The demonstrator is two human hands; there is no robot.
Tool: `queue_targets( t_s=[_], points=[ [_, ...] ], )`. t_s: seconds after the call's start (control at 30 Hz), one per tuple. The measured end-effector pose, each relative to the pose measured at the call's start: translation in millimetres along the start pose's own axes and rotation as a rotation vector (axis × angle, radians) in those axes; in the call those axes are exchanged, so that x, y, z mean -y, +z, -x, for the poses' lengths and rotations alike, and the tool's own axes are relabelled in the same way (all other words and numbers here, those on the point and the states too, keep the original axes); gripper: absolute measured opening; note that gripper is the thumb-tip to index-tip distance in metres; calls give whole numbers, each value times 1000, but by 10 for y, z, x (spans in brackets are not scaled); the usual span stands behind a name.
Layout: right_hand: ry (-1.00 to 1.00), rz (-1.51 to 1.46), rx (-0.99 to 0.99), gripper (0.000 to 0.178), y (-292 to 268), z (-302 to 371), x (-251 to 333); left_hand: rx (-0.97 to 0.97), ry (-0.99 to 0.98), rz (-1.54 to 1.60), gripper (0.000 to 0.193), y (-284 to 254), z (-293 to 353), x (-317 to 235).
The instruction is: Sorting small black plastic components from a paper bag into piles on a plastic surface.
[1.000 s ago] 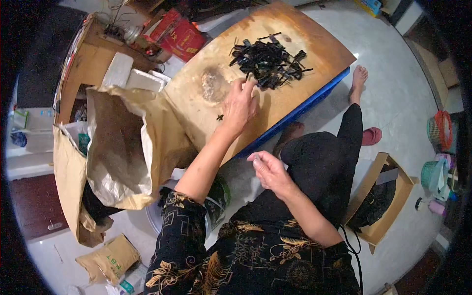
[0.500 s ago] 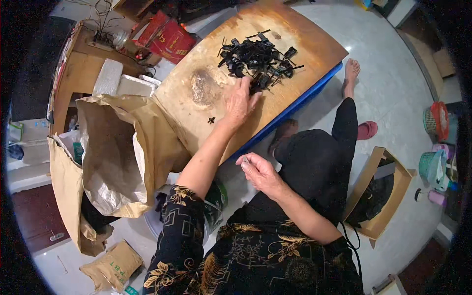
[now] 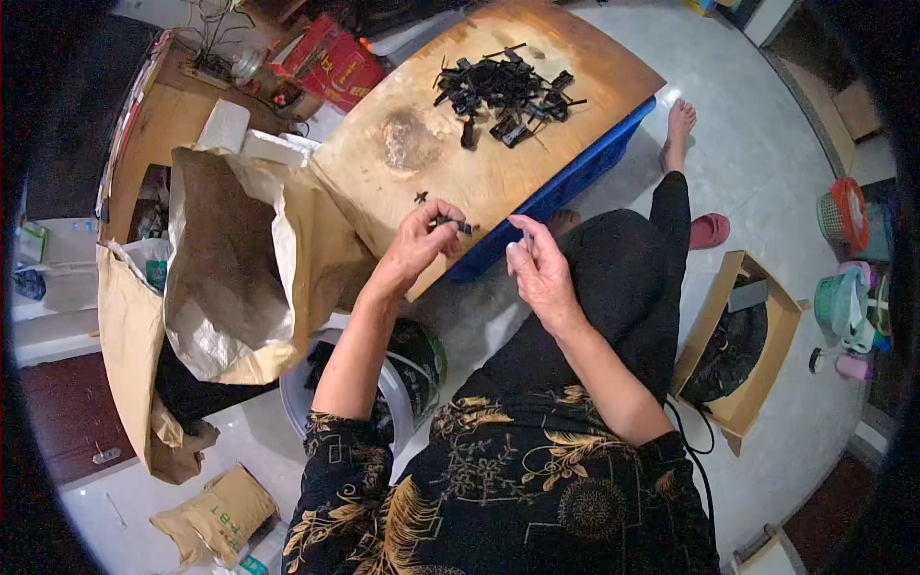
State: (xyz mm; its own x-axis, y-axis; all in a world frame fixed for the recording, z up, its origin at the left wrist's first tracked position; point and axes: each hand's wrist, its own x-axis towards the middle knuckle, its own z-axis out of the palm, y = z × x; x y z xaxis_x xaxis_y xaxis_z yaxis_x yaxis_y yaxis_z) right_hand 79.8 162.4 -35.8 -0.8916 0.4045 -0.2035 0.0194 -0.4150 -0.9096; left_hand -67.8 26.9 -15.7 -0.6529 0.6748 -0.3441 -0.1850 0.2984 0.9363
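Observation:
My left hand [image 3: 425, 247] is closed on a small black plastic piece [image 3: 450, 224], pinched above the near edge of the wooden board [image 3: 364, 182]. To its right, my right hand [image 3: 544, 278] is curled, thumb close to the index finger. Something small and greyish seems to sit in that pinch, too small to name. A loose pile of black plastic pieces [image 3: 503, 91], some with thin stems, lies on the far half of the board. One small star-shaped black scrap [image 3: 421, 197] lies alone, just beyond my left hand.
The board rests on a blue container [image 3: 585, 172]. A large open paper sack [image 3: 321, 240] stands at the left, with a bucket [image 3: 407, 383] beside my left forearm. A cardboard box [image 3: 738, 355] with black items sits on the floor at the right, near a red slipper [image 3: 709, 230].
My left hand has drawn back from the pile toward me, now with a black plastic piece in it. My right hand has risen and moved right, nearer the board's edge.

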Motion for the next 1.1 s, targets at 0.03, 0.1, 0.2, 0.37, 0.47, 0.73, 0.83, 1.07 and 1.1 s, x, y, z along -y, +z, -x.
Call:
queue_targets(
  t_s=[0.03,0.1,0.2,0.37,0.47,0.73,0.83,1.07,1.1],
  points=[
    [-124,109,43,27,22,-3,-3,90,-71,-17,13,8,98,-30],
    [-169,152,150,16,31,54,20,149,-85,-59,12,95,241,-98],
    [-209,257,193,13,58,114,40,214,-75,-119,12,214,352,-100],
    [-204,251,186,8,20,154,23,104,-3,55,31,375,414,32],
    [-192,195,129,8,-4,147,-40,1,18,120,48,551,509,122],
    [-161,226,148,8,5,122,-74,-147,350,-643,49,696,596,25],
    [-183,233,140,8,22,67,-123,-120,331,-692,49,664,602,50],
    [-39,224,210,21,-1,68,-75,16,-8,25,40,577,535,38],
    [-48,293,226,23,11,67,-91,25,-26,36,38,559,536,34]
  ],
)
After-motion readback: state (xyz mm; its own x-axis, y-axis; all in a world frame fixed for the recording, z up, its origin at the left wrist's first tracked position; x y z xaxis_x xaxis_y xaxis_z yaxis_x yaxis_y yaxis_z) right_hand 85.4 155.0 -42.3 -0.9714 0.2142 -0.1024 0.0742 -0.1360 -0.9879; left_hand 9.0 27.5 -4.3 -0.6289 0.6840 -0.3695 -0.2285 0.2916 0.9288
